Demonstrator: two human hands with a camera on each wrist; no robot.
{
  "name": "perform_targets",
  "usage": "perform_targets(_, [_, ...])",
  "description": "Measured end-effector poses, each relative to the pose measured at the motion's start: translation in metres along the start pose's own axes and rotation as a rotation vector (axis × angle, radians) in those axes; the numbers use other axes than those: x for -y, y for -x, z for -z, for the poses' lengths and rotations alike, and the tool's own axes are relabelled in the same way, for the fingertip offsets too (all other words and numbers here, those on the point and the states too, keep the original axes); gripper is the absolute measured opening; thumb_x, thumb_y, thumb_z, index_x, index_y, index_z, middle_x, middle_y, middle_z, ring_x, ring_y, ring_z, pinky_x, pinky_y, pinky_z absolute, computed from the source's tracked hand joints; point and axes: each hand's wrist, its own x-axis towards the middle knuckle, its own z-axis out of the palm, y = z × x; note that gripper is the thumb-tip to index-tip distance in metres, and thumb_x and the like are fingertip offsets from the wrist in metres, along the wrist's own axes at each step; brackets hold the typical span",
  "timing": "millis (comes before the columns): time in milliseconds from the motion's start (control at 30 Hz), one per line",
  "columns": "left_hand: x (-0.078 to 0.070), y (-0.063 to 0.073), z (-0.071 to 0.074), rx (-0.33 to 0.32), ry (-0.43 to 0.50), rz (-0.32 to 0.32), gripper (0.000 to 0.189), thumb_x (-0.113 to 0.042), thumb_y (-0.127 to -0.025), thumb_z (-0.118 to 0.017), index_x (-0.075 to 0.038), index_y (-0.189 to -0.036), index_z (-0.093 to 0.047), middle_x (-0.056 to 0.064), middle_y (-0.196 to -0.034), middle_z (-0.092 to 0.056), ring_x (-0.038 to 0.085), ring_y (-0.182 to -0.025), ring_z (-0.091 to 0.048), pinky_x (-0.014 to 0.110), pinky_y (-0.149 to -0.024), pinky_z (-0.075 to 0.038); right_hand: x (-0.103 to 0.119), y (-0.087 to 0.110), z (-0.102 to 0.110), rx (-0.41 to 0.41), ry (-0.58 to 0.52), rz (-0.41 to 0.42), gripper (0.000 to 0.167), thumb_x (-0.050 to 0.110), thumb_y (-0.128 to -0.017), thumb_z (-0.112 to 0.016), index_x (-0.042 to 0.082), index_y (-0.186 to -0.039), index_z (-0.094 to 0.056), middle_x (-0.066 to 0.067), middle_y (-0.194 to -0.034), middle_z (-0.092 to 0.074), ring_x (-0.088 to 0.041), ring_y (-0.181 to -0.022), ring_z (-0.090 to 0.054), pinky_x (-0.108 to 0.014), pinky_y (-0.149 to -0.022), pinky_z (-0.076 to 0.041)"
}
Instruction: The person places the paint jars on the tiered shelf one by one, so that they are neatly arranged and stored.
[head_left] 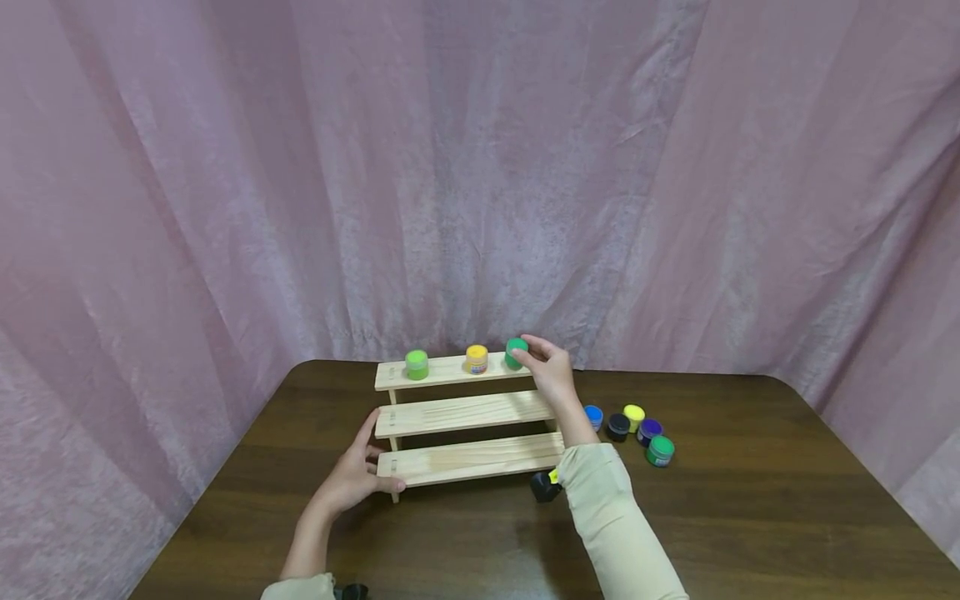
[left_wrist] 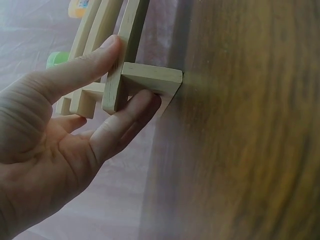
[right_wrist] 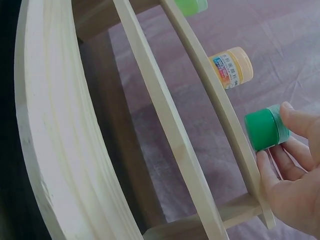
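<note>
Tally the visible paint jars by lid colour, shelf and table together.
Green jars: 2
Light green jar: 1
Orange-yellow jar: 1
Blue jar: 1
Black jar: 1
Yellow jar: 1
Purple jar: 1
Total: 8

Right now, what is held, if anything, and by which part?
The right hand pinches a green jar by its sides. The left hand grips the rack by the left end of its lowest shelf.

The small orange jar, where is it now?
In the head view, the small orange jar stands on the pale wooden top shelf, between the light green jar on its left and the darker green jar held by the right hand.
</note>
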Motion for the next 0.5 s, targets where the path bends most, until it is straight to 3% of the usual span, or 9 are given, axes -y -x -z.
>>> perform_targets(500, [0.000,-0.002,-0.001,-0.001,-0.017,0.012,0.125,0.001,-0.068,-0.085,-0.015,-0.158,0.000,0.024,-0.108,-0.058,0.021,-0.081,-0.063,0.032,-0.073,-0.049,0.004,-0.001,0.016,-0.003,0.008,-0.013,0.051,0.022,-0.093,-0.067,0.002,-0.138,-0.052,-0.017,-0.139,-0.054,-0.030,-0.129,-0.051,-0.040,-0.110,-0.040])
